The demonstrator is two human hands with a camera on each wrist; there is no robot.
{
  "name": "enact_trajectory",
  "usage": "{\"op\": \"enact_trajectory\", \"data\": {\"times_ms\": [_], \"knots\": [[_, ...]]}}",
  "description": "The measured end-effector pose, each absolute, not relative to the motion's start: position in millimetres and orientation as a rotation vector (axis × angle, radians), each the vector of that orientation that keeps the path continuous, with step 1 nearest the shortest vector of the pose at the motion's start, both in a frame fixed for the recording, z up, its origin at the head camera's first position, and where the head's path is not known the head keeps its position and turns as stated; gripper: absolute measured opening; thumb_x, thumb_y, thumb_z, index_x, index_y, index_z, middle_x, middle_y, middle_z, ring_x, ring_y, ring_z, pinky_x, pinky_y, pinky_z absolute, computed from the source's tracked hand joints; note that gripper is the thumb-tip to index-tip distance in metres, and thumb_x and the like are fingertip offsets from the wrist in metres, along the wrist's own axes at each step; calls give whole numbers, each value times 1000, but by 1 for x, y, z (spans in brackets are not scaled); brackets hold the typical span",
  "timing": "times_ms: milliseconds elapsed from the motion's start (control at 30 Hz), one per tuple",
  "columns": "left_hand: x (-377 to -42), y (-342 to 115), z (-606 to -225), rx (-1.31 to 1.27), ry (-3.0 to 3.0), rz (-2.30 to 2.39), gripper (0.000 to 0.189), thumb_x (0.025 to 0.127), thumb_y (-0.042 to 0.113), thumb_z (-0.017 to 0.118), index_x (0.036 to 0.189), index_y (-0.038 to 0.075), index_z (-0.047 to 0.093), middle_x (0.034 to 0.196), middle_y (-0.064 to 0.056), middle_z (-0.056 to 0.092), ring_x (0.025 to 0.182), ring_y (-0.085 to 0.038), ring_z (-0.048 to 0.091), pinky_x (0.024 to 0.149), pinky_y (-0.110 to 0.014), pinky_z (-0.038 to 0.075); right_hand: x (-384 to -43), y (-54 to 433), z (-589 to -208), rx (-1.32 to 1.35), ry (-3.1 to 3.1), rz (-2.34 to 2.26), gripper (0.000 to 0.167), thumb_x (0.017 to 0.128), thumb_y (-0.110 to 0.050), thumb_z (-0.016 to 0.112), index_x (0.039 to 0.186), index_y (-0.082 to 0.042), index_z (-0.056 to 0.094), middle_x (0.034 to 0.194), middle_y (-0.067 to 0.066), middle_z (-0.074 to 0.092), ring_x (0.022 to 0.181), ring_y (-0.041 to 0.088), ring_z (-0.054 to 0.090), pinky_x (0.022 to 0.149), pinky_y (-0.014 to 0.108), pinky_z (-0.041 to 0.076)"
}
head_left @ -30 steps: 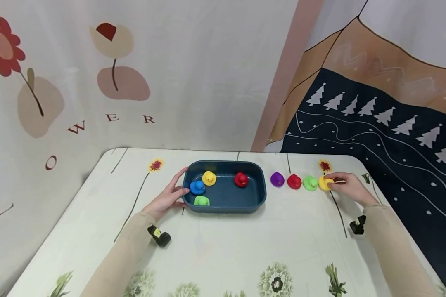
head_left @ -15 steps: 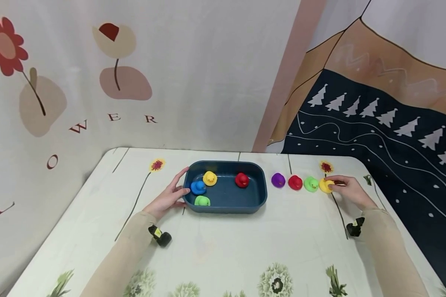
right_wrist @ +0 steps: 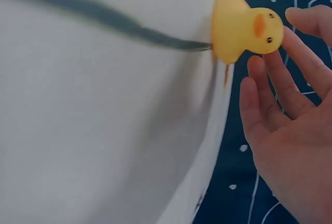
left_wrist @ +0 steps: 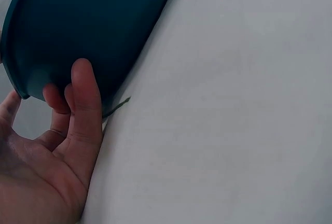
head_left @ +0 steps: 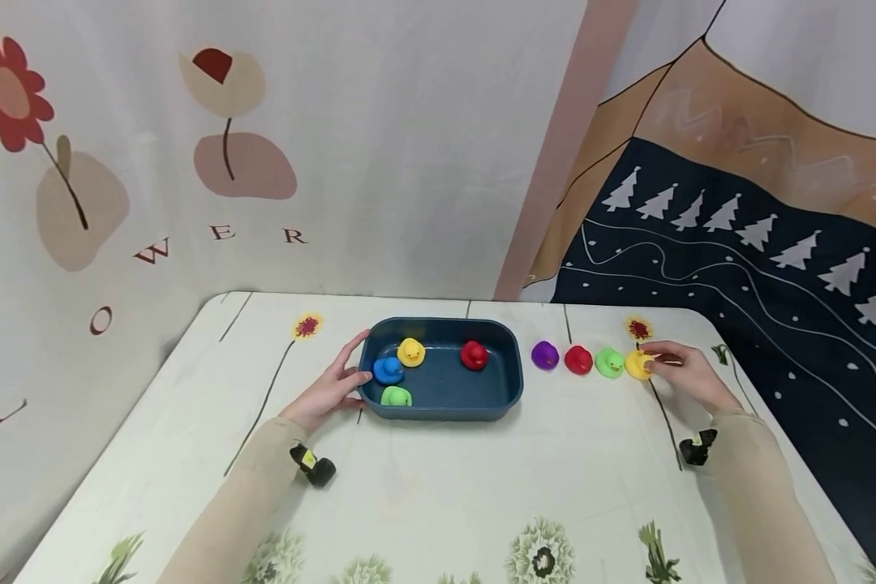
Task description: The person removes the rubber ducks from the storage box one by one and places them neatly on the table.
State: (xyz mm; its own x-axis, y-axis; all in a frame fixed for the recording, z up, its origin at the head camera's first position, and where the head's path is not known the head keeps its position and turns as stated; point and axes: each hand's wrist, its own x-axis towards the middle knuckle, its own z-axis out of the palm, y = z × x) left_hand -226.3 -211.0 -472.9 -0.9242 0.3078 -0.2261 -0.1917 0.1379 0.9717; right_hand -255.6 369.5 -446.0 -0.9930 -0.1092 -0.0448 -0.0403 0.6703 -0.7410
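At the left end of a dark blue plastic tub [head_left: 445, 412], my left hand [head_left: 328, 393] holds the wall, one fingertip over the rim and other fingers against the outside. Inside the tub are a yellow rubber duck [head_left: 411, 352], a blue one [head_left: 388, 371], a green one [head_left: 397, 396] and a red one [head_left: 474, 354]. To the right, my right hand [head_left: 689, 375] pinches another yellow rubber duck [right_wrist: 246, 29] by its head; the duck still stands on the table. Left of it are a green duck [head_left: 609, 362], a red duck [head_left: 578, 359] and a purple duck [head_left: 545, 354].
A white flower-print cloth [head_left: 467, 478] covers the table. Behind rises a printed curtain [head_left: 409, 162]; a dark tree-patterned cloth [head_left: 737, 284] hangs beyond the right edge. Each wrist carries a small black camera.
The right wrist has shifted very slightly while the fingers stay at the yellow duck. The tub, the ducks and the left hand have stayed in place.
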Motion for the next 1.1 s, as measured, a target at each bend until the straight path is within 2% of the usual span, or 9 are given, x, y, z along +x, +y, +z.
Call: {"op": "enact_trajectory", "data": {"times_ms": [100, 167, 267, 333, 433, 600, 700, 867, 1100], "knots": [[-226, -211, -473, 115, 2052, 1842, 71, 100, 19, 52, 154, 42, 10, 147, -31, 28, 116, -40, 48, 87, -46, 50, -254, 367, -441, -122, 2838, -1256, 43, 99, -22, 54, 133, 5, 50, 133, 27, 48, 114, 38, 46, 92, 46, 43], [-226, -212, -473, 118, 2050, 1842, 71, 100, 20, 52, 154, 42, 10, 147, -30, 28, 117, -40, 48, 87, -47, 50, -263, 374, -452, -123, 2869, -1287, 56, 97, -43, 54, 132, 0, 52, 133, 22, 49, 117, 37, 46, 95, 49, 42], [-226, -211, -472, 115, 2046, 1851, 71, 99, 20, 53, 153, 44, 12, 147, -29, 28, 118, -41, 47, 87, -48, 50, -282, 388, -475, -137, 2894, -1341, 75, 84, -70, 52, 129, -10, 56, 131, 13, 53, 120, 35, 45, 97, 57, 38], [-227, -211, -472, 117, 2041, 1856, 71, 99, 20, 53, 153, 44, 12, 147, -29, 29, 118, -41, 46, 87, -48, 49, -294, 396, -491, -155, 2924, -1366, 82, 73, -81, 51, 125, -18, 59, 128, 6, 55, 119, 29, 48, 96, 54, 40], [-227, -211, -472, 116, 2038, 1857, 71, 99, 19, 52, 153, 44, 12, 147, -29, 29, 119, -41, 46, 88, -49, 49, -293, 387, -485, -223, 2914, -1408, 59, 85, -63, 58, 124, -19, 63, 126, 4, 57, 116, 25, 49, 97, 42, 42], [-226, -210, -473, 102, 2038, 1852, 71, 100, 18, 52, 153, 44, 12, 149, -28, 26, 119, -41, 45, 88, -48, 49, -267, 347, -441, -330, 2898, -1400, 37, 96, -26, 60, 125, -3, 61, 126, 17, 57, 116, 32, 50, 94, 26, 42], [-226, -210, -473, 91, 2045, 1848, 71, 100, 19, 52, 152, 45, 13, 150, -27, 25, 120, -42, 45, 87, -47, 50, -257, 329, -423, -361, 2897, -1362, 35, 97, -19, 59, 124, 3, 59, 125, 22, 56, 116, 37, 48, 97, 34, 42], [-227, -210, -473, 95, 2061, 1837, 71, 100, 19, 52, 153, 44, 12, 152, -27, 20, 121, -43, 44, 86, -46, 50, -254, 316, -416, -382, 2859, -1368, 32, 96, -14, 60, 123, 3, 59, 126, 23, 55, 118, 38, 46, 101, 57, 34], [-227, -210, -473, 102, 2054, 1838, 72, 100, 18, 51, 153, 44, 10, 152, -27, 19, 122, -43, 43, 87, -47, 50, -254, 302, -414, -445, 2845, -1403, 30, 95, -12, 62, 121, 2, 61, 124, 21, 56, 117, 36, 48, 102, 57, 33]]}}
